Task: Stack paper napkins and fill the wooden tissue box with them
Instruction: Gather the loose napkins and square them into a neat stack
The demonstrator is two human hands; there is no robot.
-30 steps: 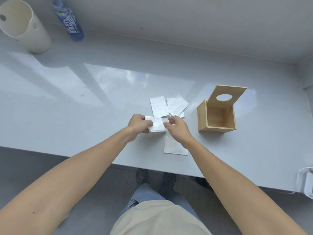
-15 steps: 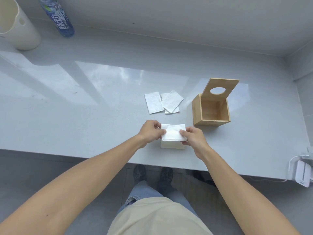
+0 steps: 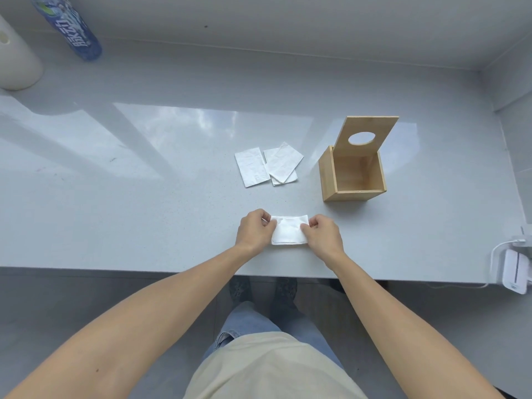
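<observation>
Now, in the head view, both hands work near the front edge of the tabletop (image 3: 144, 214). The left hand (image 3: 253, 230) and the right hand (image 3: 324, 236) hold the two short ends of a small napkin stack (image 3: 288, 233); the fingers (image 3: 305, 228) of each hand are pressed together and pinch the paper edges. I judge this hold serves to square the sheets, so that the edges lie one over the other before more are added.

From this stack, at about 12 o'clock, three loose napkins (image 3: 267, 167) lie flat; one lies apart on the left and two overlap each other crookedly. They are not yet collected.

At about 1 o'clock from the hands stands the wooden tissue box (image 3: 355, 177), well apart from the loose napkins. Its lid (image 3: 365, 135) with the oval hole is tilted up and back, and the inside looks empty, so the filling is not yet begun.

At 10 o'clock, far away, a blue bottle (image 3: 72, 30) stands.
</observation>
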